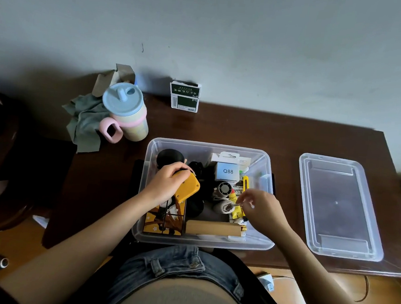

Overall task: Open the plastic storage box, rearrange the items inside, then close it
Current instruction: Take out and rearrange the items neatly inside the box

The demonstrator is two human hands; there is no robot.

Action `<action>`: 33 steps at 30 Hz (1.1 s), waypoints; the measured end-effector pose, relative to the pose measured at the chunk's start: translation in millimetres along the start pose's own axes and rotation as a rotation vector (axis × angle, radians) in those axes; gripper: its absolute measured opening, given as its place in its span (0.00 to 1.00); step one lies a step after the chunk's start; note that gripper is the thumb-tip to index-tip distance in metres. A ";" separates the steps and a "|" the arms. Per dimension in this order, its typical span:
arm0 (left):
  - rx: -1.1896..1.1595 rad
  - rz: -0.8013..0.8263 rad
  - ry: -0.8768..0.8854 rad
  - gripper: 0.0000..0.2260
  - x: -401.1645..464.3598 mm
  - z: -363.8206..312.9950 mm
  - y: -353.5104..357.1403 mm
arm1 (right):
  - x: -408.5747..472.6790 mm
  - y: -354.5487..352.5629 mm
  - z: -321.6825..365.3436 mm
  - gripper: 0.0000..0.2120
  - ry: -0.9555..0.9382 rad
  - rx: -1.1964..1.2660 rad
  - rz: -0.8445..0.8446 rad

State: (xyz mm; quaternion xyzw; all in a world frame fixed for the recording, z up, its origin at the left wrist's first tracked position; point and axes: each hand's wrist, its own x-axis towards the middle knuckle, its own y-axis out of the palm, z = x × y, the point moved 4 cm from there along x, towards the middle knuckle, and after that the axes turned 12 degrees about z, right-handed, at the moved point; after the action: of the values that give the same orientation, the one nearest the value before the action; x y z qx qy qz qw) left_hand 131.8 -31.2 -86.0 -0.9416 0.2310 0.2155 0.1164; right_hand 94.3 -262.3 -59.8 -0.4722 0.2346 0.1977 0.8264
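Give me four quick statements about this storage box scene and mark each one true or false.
1. The lid lies on the table right of the storage box. True.
2. The left hand holds a yellow gadget. True.
3. The white Q88 carton stands outside the box. False: it is inside, near the far wall.
4. The cup has a red lid. False: its lid is pale blue.

"Q88" on a small white box [228,171] inside the storage box [202,242]
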 end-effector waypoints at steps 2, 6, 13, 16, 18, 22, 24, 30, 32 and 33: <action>0.010 -0.006 0.002 0.07 -0.4 -0.6 -0.5 | -0.1 0.3 0.9 0.11 -0.025 0.006 0.004; 0.010 -0.029 0.019 0.07 -1.5 -2.8 -2.3 | -0.9 1.6 3.0 0.10 -0.054 0.002 0.024; -0.026 -0.071 0.062 0.06 -3.4 -6.9 -10.5 | -11.8 -12.5 33.0 0.13 -0.212 0.034 0.014; -0.015 -0.133 0.133 0.07 -5.1 -10.8 -18.2 | -0.9 -2.2 61.4 0.13 -0.323 -0.063 0.137; -0.036 -0.178 0.157 0.08 -6.7 -12.3 -23.3 | 20.0 21.0 73.9 0.14 -0.326 -0.286 0.266; -0.037 -0.219 0.169 0.07 -9.3 -12.1 -28.2 | 55.3 70.9 83.6 0.14 -0.289 -0.769 0.420; -0.036 -0.224 0.179 0.07 -11.0 -11.5 -28.9 | 61.6 87.0 85.7 0.12 -0.295 -0.952 0.427; -0.077 -0.249 0.184 0.07 -11.6 -8.3 -30.3 | 73.8 98.8 80.1 0.14 -0.306 -1.030 0.423; -0.071 -0.251 0.192 0.07 -12.0 -8.8 -30.6 | 74.4 96.2 79.0 0.12 -0.294 -0.990 0.415; -0.070 -0.249 0.199 0.07 -12.0 -9.4 -30.7 | 74.3 95.9 78.4 0.12 -0.287 -0.970 0.415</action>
State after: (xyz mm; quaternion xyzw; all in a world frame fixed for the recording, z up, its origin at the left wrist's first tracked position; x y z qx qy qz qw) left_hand 140.4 -3.0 -68.5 -0.9832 0.1150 0.1129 0.0857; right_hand 117.8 -140.4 -133.6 -0.7112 0.0897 0.5044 0.4813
